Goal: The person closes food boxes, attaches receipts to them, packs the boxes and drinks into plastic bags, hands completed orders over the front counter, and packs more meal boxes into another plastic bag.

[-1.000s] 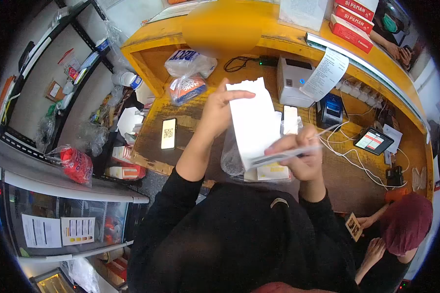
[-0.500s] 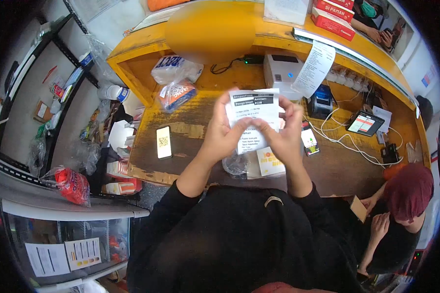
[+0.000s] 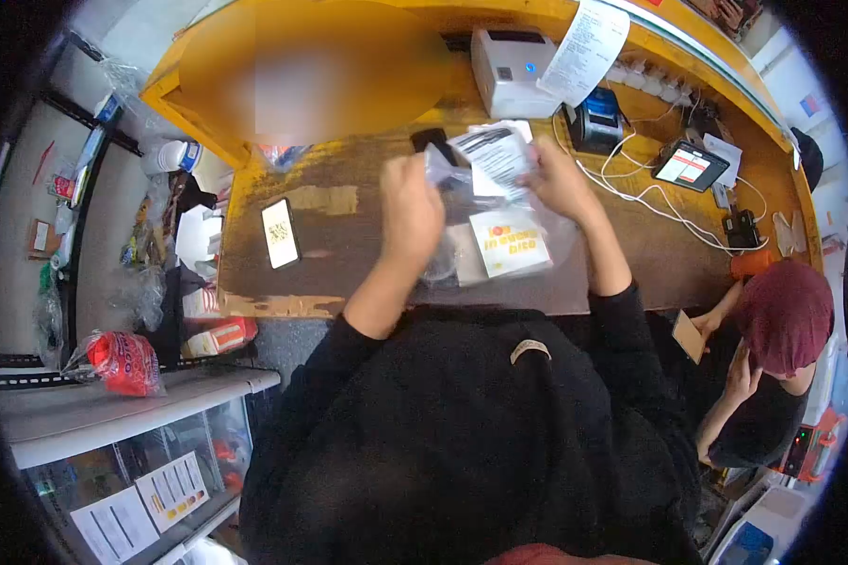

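Observation:
My left hand [image 3: 412, 209] is closed on the edge of a clear plastic bag [image 3: 448, 184] lying on the brown table. Between the fingers of my right hand [image 3: 561, 184] is a printed receipt [image 3: 496, 155], tilted and blurred, above the bag's upper part. White paper shows beneath the receipt. Inside or under the clear plastic lies a white box with yellow lettering [image 3: 511, 243], with a round clear container [image 3: 438, 264] at its left; which of the two cannot be told.
A phone with a code [image 3: 281, 233] lies at the left. Behind are a white printer [image 3: 516, 73], a blue-black device [image 3: 596, 120], white cables [image 3: 645, 202] and a tablet [image 3: 692, 167]. A co-worker in a maroon head covering [image 3: 784, 315] sits at the right.
The receipt was held in both hands; now only my right hand has it, higher and tilted. My left hand has moved apart to the plastic bag. The camera view has shifted.

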`<action>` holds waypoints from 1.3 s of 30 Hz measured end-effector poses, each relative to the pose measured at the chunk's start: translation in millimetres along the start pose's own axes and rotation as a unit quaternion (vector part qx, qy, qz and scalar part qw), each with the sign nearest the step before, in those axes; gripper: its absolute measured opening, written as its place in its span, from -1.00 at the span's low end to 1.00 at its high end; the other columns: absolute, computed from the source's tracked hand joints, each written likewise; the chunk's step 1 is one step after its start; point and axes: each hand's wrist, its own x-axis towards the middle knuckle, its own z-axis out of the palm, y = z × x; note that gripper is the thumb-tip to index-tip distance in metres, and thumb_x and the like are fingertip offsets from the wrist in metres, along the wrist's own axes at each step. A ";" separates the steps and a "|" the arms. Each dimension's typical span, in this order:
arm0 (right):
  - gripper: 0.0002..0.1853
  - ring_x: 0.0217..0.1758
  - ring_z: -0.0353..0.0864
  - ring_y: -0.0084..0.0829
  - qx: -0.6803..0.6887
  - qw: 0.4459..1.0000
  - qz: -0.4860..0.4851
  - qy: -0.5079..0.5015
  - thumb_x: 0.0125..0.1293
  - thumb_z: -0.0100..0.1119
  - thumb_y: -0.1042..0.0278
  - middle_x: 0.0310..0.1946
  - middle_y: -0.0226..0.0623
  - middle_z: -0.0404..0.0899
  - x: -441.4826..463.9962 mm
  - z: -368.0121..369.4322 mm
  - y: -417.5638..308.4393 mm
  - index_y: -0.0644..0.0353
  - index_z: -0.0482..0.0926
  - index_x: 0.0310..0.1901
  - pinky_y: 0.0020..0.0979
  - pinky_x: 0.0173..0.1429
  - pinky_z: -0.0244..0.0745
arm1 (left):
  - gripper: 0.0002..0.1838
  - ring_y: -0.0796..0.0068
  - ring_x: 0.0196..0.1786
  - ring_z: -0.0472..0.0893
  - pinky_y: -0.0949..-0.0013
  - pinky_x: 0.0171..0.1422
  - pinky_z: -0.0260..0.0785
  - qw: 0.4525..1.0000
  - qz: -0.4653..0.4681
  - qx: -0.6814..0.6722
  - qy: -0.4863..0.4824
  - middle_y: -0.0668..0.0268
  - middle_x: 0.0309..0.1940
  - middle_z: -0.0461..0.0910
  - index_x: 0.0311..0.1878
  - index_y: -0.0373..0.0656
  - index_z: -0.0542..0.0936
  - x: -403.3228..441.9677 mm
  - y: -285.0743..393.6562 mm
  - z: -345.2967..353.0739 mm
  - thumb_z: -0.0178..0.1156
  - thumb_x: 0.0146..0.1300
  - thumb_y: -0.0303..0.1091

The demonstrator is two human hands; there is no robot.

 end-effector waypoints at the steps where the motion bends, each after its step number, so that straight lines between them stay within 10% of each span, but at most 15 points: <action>1: -0.62 -0.30 0.51 -0.02 -0.073 0.996 0.027 -0.039 -0.10 0.24 0.50 -0.44 0.02 0.47 -8.0 -6.6 7.3 0.24 0.24 -0.28 -0.23 -0.26 0.37 | -0.73 0.01 -0.06 0.32 0.14 0.05 0.18 0.999 -0.029 0.003 0.013 -0.04 -0.20 0.34 -0.17 -0.35 0.46 0.3 0.5 -7.1 0.03 -0.02 -0.55; 3: -0.66 -0.29 0.50 0.00 -0.153 0.985 0.076 -0.025 -0.11 0.15 0.63 -0.46 -0.01 0.46 -13.4 -15.6 3.1 0.22 0.27 -0.27 -0.22 -0.29 0.36 | -0.70 0.01 -0.14 0.37 0.16 0.00 0.23 0.995 -0.009 0.103 0.011 -0.01 -0.25 0.38 -0.13 -0.37 0.47 -4.5 5.8 -20.9 0.03 -0.01 -0.56; 7: -0.71 -0.33 0.48 0.06 -0.048 0.999 -0.017 -0.001 -0.05 0.11 0.53 -0.46 -0.02 0.47 -17.8 1.4 -35.1 0.16 0.25 -0.28 -0.11 -0.31 0.33 | -0.59 0.27 -0.27 0.46 0.32 -0.13 0.32 0.980 -0.084 -0.171 -0.058 0.14 -0.29 0.45 0.04 -0.31 0.38 -10.9 8.7 -32.1 0.01 0.04 -0.58; 10: -0.81 -0.27 0.51 0.03 -0.002 0.979 -0.058 -0.196 0.00 0.06 0.52 -0.41 0.01 0.52 -30.1 23.6 -28.1 0.18 0.35 -0.30 -0.13 -0.26 0.40 | -0.43 0.62 -0.21 0.43 0.55 -0.18 0.31 0.883 -0.158 -0.434 -0.090 0.27 -0.22 0.45 0.21 -0.21 0.20 -16.1 8.1 -34.3 -0.03 0.06 -0.65; 14: -0.87 -0.25 0.55 -0.07 -0.355 0.868 0.088 -0.336 0.08 -0.02 0.46 -0.37 0.03 0.53 -40.1 3.7 -16.9 0.25 0.50 -0.34 -0.16 -0.20 0.44 | -0.26 0.64 -0.24 0.42 0.59 -0.26 0.32 0.830 -0.179 -0.472 -0.238 0.24 -0.14 0.44 0.31 -0.11 -0.02 -25.3 14.8 -55.9 0.00 0.04 -0.66; 19: -0.81 -0.33 0.54 -0.06 -0.064 0.879 -0.091 -0.464 0.12 -0.05 0.40 -0.45 -0.04 0.54 -65.7 44.0 -41.2 0.18 0.46 -0.23 -0.14 -0.26 0.41 | -0.03 0.69 -0.33 0.42 0.62 -0.33 0.33 0.813 -0.118 -0.478 -0.310 0.14 0.00 0.42 0.33 0.07 -0.44 -34.6 20.0 -59.8 0.04 0.08 -0.64; 22: -0.76 -0.27 0.54 -0.06 -0.173 0.802 -0.045 -0.570 0.08 0.05 0.41 -0.42 -0.03 0.54 -81.9 64.8 -22.5 0.19 0.45 -0.17 -0.16 -0.19 0.41 | 0.00 0.64 -0.28 0.44 0.62 -0.30 0.33 0.802 -0.108 -0.488 -0.326 0.11 0.05 0.38 0.30 0.06 -0.54 -43.7 18.8 -60.9 0.03 0.11 -0.61; 31: -0.65 -0.20 0.52 -0.04 -0.315 0.897 -0.021 -0.308 0.04 0.15 0.30 -0.35 0.01 0.52 -138.0 98.5 24.9 0.23 0.42 -0.13 -0.16 -0.08 0.38 | -0.06 0.41 -0.17 0.53 0.48 -0.23 0.43 0.909 -0.075 -0.306 -0.273 0.06 0.06 0.33 0.30 0.05 -0.53 -77.6 31.3 -40.9 -0.08 0.11 -0.69; 35: -0.58 -0.17 0.51 -0.04 -0.176 0.805 0.041 -0.565 0.02 0.20 0.22 -0.32 0.03 0.52 -112.3 54.9 8.5 0.24 0.40 -0.10 -0.15 -0.03 0.37 | -0.09 0.36 -0.25 0.59 0.41 -0.19 0.45 0.902 -0.217 -0.298 -0.226 0.04 -0.23 0.48 0.33 -0.03 -0.41 -57.2 44.6 -71.5 -0.04 0.07 -0.67; 39: -0.55 -0.13 0.50 -0.06 -0.270 0.834 0.146 -0.459 0.06 0.17 0.07 -0.27 0.05 0.49 -63.3 -27.9 -68.3 0.28 0.37 -0.16 -0.14 -0.14 0.40 | -0.21 0.53 -0.33 0.56 0.51 -0.20 0.40 0.926 -0.153 -0.328 -0.104 0.28 -0.42 0.53 0.32 -0.11 -0.03 -38.9 31.8 -73.9 0.07 0.01 -0.68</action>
